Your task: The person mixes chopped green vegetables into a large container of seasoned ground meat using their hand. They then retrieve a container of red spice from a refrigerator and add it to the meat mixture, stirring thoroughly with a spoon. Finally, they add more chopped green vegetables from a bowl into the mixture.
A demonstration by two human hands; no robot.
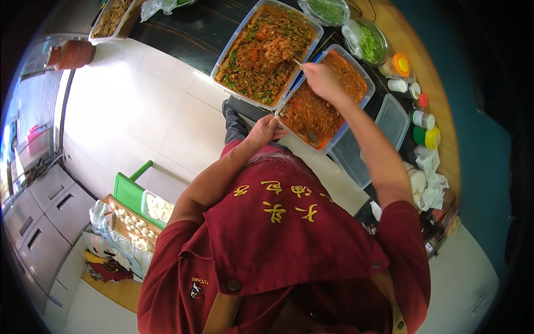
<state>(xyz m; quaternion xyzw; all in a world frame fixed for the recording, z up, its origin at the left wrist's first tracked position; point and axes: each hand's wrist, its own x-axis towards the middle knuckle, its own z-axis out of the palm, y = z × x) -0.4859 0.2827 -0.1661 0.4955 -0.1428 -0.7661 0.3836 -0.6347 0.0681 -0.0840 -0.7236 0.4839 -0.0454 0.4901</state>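
My right hand grips the thin handle of a metal utensil, perhaps a spoon. Its working end is lost in a pale brown lump of chopped filling, over a clear plastic tub of minced brown filling with green bits. Nearer me is a second clear plastic tub, holding reddish-orange shredded filling; my right forearm passes over it. At this tub's left corner, my left hand holds the rim with thumb and fingers.
Steel bowls of chopped greens and lidded jars line the counter's right side. A clear lid lies beside the near tub. At left, a green stool stands near a wooden board of dough pieces. A rusty gas cylinder is farther off.
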